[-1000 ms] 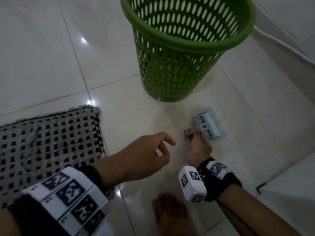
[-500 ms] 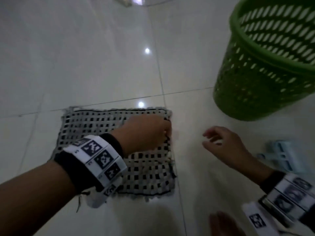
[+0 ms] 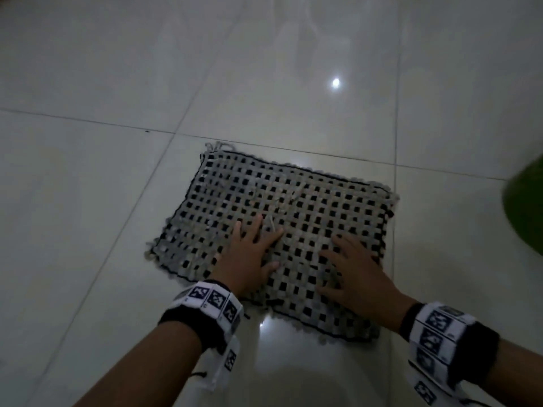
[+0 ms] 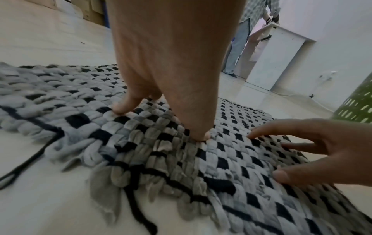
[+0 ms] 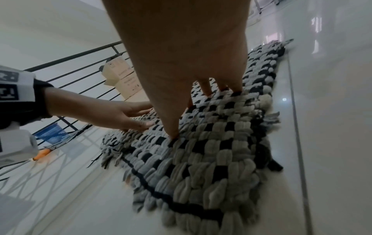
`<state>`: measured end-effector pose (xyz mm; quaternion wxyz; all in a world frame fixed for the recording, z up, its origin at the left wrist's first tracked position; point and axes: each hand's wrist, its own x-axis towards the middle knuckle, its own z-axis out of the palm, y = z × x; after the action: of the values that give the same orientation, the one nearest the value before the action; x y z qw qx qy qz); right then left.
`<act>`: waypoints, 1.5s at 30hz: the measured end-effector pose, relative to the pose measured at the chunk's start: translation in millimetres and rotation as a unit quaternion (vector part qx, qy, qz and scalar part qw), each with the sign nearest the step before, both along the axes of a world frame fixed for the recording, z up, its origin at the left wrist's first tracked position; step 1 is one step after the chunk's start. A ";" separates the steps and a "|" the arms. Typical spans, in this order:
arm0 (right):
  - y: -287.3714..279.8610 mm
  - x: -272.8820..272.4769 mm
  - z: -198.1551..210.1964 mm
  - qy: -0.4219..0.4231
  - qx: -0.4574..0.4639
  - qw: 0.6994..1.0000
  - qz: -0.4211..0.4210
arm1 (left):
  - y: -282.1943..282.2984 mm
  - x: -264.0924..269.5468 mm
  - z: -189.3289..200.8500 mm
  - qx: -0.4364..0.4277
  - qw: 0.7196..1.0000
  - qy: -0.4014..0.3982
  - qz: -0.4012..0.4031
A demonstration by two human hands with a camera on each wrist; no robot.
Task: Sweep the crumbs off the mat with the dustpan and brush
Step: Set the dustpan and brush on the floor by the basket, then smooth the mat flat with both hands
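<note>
A grey and black woven mat (image 3: pixel 308 201) lies flat on the white tiled floor, also seen close up as the mat (image 4: pixel 141 143) and the mat (image 5: pixel 211 151). My left hand (image 3: pixel 249 251) rests palm down on its near middle with fingers spread. My right hand (image 3: pixel 352 271) lies flat on the mat to the right of it, fingers spread too. In the left wrist view my left hand (image 4: pixel 161 103) touches the weave with its fingertips, and the right hand (image 4: pixel 312 151) reaches in from the right. The dustpan and brush are out of view. No crumbs are discernible.
The green perforated basket (image 3: pixel 526 207) stands at the right edge, also visible as the basket (image 4: pixel 356 108). A person (image 4: pixel 247 31) stands by a white cabinet (image 4: pixel 275 58) in the background. A black railing (image 5: pixel 70 66) and cardboard boxes (image 5: pixel 122 76) lie beyond the mat.
My view swung left from the basket and the dustpan to the mat. Both hands moved onto the mat and now lie flat; the right hand let go of the dustpan handle.
</note>
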<state>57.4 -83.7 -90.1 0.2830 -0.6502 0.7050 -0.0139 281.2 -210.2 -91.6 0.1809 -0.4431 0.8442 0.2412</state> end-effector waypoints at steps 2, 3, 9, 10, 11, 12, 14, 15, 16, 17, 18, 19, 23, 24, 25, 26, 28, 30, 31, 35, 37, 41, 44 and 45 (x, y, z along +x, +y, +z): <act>-8.5 7.4 -3.1 -0.007 -0.001 1.000 0.017 | -3.2 13.5 -4.6 0.007 0.999 0.018 0.037; -14.2 11.6 -3.5 -0.007 0.000 1.000 0.026 | -6.8 19.4 -6.2 0.007 0.998 0.022 0.053; -54.3 31.3 -3.4 -0.003 -0.002 0.999 0.042 | -40.2 39.4 -20.3 -0.011 0.997 0.016 0.077; -58.6 29.4 -2.4 0.002 0.000 0.999 0.044 | -45.5 37.9 -22.0 -0.010 0.997 0.015 0.078; -62.2 27.1 -1.4 0.004 0.001 0.999 0.046 | -50.2 35.8 -23.2 -0.009 0.997 0.016 0.076; -64.9 24.7 -0.1 0.004 0.002 0.999 0.045 | -54.1 33.2 -24.0 -0.011 0.997 0.015 0.073; -68.3 18.6 0.9 0.002 0.001 0.999 0.039 | -59.7 26.7 -26.0 -0.019 0.998 0.014 0.064; -69.4 15.9 0.8 0.000 0.001 0.999 0.036 | -61.3 23.8 -26.3 -0.022 0.998 0.015 0.061; -70.4 12.8 0.7 -0.002 0.001 0.999 0.033 | -62.9 20.4 -26.6 -0.024 0.998 0.017 0.058; -71.5 8.5 0.1 -0.003 0.000 1.000 0.029 | -64.7 16.1 -27.5 -0.025 0.998 0.020 0.057; -72.8 4.5 -0.2 -0.004 -0.001 1.000 0.028 | -65.7 12.1 -27.7 -0.025 0.998 0.023 0.057; -74.1 -0.5 -1.2 -0.004 -0.003 1.000 0.027 | -66.3 7.5 -27.8 -0.024 0.998 0.025 0.058; -79.9 -15.9 -2.7 -0.011 -0.010 1.000 0.026 | -66.6 -4.9 -26.6 -0.023 0.997 0.027 0.063; -81.2 -17.3 -2.8 -0.011 -0.009 1.000 0.027 | -66.7 -5.9 -25.7 -0.022 0.997 0.028 0.066; -82.0 -17.6 -3.1 -0.008 -0.008 1.000 0.028 | -66.1 -5.9 -24.8 -0.021 0.997 0.028 0.069; -82.5 -17.4 -3.2 -0.004 -0.007 1.000 0.029 | -65.2 -5.5 -23.8 -0.022 0.997 0.028 0.071; -82.3 -15.5 -3.7 0.006 -0.006 0.999 0.032 | -62.2 -4.3 -21.8 -0.023 0.997 0.023 0.070; -80.8 -13.5 -4.3 0.012 -0.006 0.999 0.034 | -59.1 -4.2 -19.4 -0.023 0.997 0.015 0.068; -79.7 -12.6 -4.5 0.013 -0.006 0.999 0.034 | -58.1 -4.1 -18.5 -0.021 0.997 0.012 0.069; -76.2 -11.3 -5.4 0.015 -0.008 0.999 0.039 | -55.8 -3.5 -16.1 -0.024 0.997 0.010 0.066; -75.4 -10.2 -5.2 0.019 -0.007 0.999 0.043 | -53.1 -3.2 -12.9 -0.027 0.998 0.002 0.064; -71.7 -9.2 1.5 0.013 -0.016 0.999 0.051 | -48.7 -9.7 -4.0 -0.044 0.995 -0.004 0.086; -80.5 -26.2 10.9 -0.019 -0.057 0.998 0.013 | -46.3 -33.8 2.9 -0.127 0.987 0.058 0.086; -88.5 -37.2 13.3 -0.024 -0.081 0.996 -0.008 | -44.8 -45.3 3.8 -0.148 0.985 0.073 0.058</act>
<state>20.1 -172.2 -76.8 0.2463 -0.6647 0.6998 -0.0883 236.0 -255.0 -87.8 0.0375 -0.4942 0.8545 0.1555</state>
